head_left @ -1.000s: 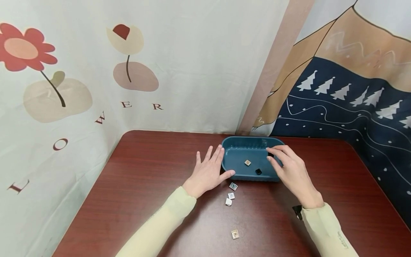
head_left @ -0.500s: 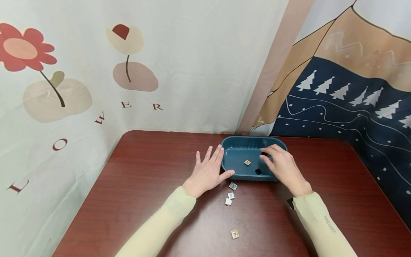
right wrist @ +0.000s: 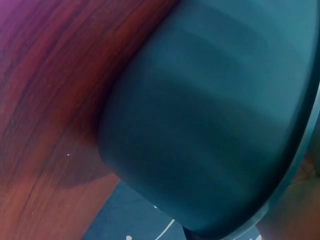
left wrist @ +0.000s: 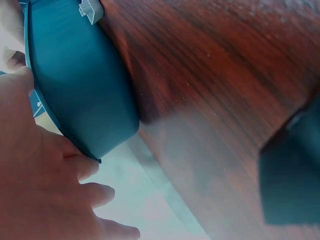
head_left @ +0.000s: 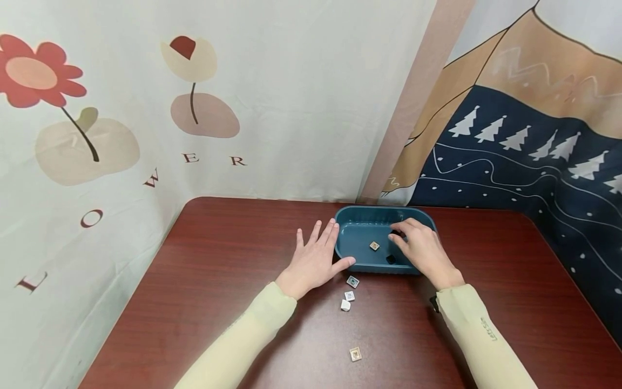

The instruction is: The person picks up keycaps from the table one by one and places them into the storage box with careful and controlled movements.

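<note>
In the head view, my right hand [head_left: 421,247] reaches over the right side of a blue-green rectangular tray [head_left: 359,268]. Its thumb and fingertips pinch a small black keycap-like piece [head_left: 397,233], mostly hidden by the fingers. Spread flat, my left hand [head_left: 313,265] touches the tray's left end, thumb at the front corner. Inside the tray lie a beige square piece [head_left: 374,246] and another black piece [head_left: 391,259]. The left wrist view has the left hand's fingers along the tray rim [left wrist: 60,127]; the right wrist view is filled mostly by the tray's outer wall [right wrist: 200,120].
In front of the tray on the brown wooden table [head_left: 233,259] lie a grey square piece [head_left: 352,281] and two white pieces, one flat [head_left: 349,296] and one tilted [head_left: 345,306]. A beige piece [head_left: 355,354] lies nearer. Printed curtains [head_left: 291,108] hang behind the table.
My right hand has moved left and farther over the tray, carrying the black piece from near the right rim toward the middle. The left hand has stayed in place.
</note>
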A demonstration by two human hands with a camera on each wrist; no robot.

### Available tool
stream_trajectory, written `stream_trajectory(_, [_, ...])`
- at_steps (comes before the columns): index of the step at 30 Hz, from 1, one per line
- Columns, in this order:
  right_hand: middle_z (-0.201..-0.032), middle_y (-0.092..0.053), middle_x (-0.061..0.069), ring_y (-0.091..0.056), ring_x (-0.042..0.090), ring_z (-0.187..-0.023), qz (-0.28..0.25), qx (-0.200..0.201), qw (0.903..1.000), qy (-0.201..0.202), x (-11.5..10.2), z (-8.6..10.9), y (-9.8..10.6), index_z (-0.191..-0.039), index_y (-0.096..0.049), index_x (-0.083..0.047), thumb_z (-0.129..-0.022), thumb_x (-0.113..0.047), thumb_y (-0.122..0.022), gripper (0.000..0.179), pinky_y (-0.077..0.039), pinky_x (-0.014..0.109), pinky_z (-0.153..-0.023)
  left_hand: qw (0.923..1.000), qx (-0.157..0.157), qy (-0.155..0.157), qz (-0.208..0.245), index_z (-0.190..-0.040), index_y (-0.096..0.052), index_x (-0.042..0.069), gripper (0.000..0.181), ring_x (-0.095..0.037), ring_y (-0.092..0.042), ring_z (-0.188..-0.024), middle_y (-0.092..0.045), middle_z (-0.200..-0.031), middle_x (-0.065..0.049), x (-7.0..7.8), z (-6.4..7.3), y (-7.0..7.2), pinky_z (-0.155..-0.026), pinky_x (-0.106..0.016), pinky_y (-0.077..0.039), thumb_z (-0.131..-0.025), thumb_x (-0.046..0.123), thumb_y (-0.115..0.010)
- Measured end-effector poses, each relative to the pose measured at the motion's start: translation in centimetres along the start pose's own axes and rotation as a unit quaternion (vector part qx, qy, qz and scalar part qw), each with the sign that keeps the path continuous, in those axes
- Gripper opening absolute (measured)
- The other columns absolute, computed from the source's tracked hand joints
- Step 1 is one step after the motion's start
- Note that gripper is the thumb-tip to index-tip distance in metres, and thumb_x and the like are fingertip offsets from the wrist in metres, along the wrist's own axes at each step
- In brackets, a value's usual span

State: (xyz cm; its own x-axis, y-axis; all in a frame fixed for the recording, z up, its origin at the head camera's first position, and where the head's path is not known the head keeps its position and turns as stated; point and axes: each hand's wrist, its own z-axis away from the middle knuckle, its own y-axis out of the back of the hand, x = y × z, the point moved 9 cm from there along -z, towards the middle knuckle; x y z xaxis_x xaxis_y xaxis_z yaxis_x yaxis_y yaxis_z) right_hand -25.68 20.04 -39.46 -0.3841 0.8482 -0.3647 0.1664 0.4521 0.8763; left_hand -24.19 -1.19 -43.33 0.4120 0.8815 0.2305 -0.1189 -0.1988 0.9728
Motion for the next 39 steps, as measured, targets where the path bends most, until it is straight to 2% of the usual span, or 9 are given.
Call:
stream_trajectory(10, [-0.114,-0.072,0.018,-0.07,0.034,-0.102,-0.004,-0.021,0.9998,0.001,0.0,0.0,-0.5,-0.121,-0.073,0.001,-0.097,-0.013,-0.074,0.028,-0.058,0.051,-0.088,1.0,0.001,-0.002,-0.001,-0.166,-0.021,0.01,0.096,-0.036,-0.013,-0.158,-0.016,-0.173,-0.006,0.1,0.0,0.1,-0.119,-0.072,-0.01,-0.099,0.075,-0.04])
stream_trajectory(15, [-0.118,-0.072,0.019,-0.069,0.035,-0.106,0.001,-0.01,0.9999,0.0,0.3,0.6,-0.1,-0.122,-0.073,0.0,-0.098,-0.015,-0.074,0.028,-0.057,0.053,-0.09,1.0,-0.002,-0.002,0.004,-0.166,-0.02,0.01,0.096,-0.035,-0.011,-0.159,-0.014,-0.173,-0.005,0.2,0.0,0.0,-0.119,-0.072,-0.008,-0.099,0.075,-0.041])
stream_trajectory(23, [-0.12,-0.071,0.018,-0.068,0.036,-0.109,-0.002,0.032,0.9995,0.001,0.3,3.1,2.7,-0.123,-0.072,-0.001,-0.099,-0.018,-0.072,0.029,-0.055,0.057,-0.092,1.0,-0.003,-0.001,-0.003,-0.166,-0.02,0.01,0.095,-0.034,-0.009,-0.159,-0.014,-0.173,-0.005,0.1,0.0,0.1,-0.119,-0.071,-0.008,-0.099,0.074,-0.041])
stream_trajectory(29, [-0.128,-0.067,0.018,-0.063,0.037,-0.117,0.021,0.048,0.9986,-0.006,0.9,5.5,4.5,-0.129,-0.069,-0.002,-0.099,-0.021,-0.072,0.036,-0.051,0.061,-0.097,1.0,-0.003,-0.002,0.0,-0.166,-0.02,0.01,0.095,-0.034,-0.009,-0.159,-0.014,-0.173,-0.005,0.1,0.0,0.1,-0.119,-0.071,-0.009,-0.099,0.075,-0.04])
stream_trajectory(35, [-0.147,-0.056,0.021,-0.051,0.043,-0.135,0.056,0.025,0.9979,-0.021,2.1,7.2,4.7,-0.142,-0.059,-0.001,-0.1,-0.032,-0.069,0.053,-0.043,0.067,-0.103,1.0,-0.002,-0.001,0.001,-0.166,-0.02,0.009,0.096,-0.034,-0.009,-0.159,-0.014,-0.173,-0.005,0.0,0.0,0.0,-0.119,-0.072,-0.009,-0.099,0.075,-0.041])
stream_trajectory(39, [-0.153,-0.05,0.022,-0.045,0.046,-0.139,0.076,0.009,0.9968,-0.021,3.1,8.0,4.5,-0.146,-0.054,0.002,-0.1,-0.038,-0.068,0.063,-0.04,0.068,-0.105,1.0,0.0,-0.003,0.001,-0.166,-0.021,0.009,0.095,-0.035,-0.01,-0.159,-0.015,-0.173,-0.005,0.0,-0.1,0.0,-0.119,-0.072,-0.01,-0.099,0.075,-0.041])
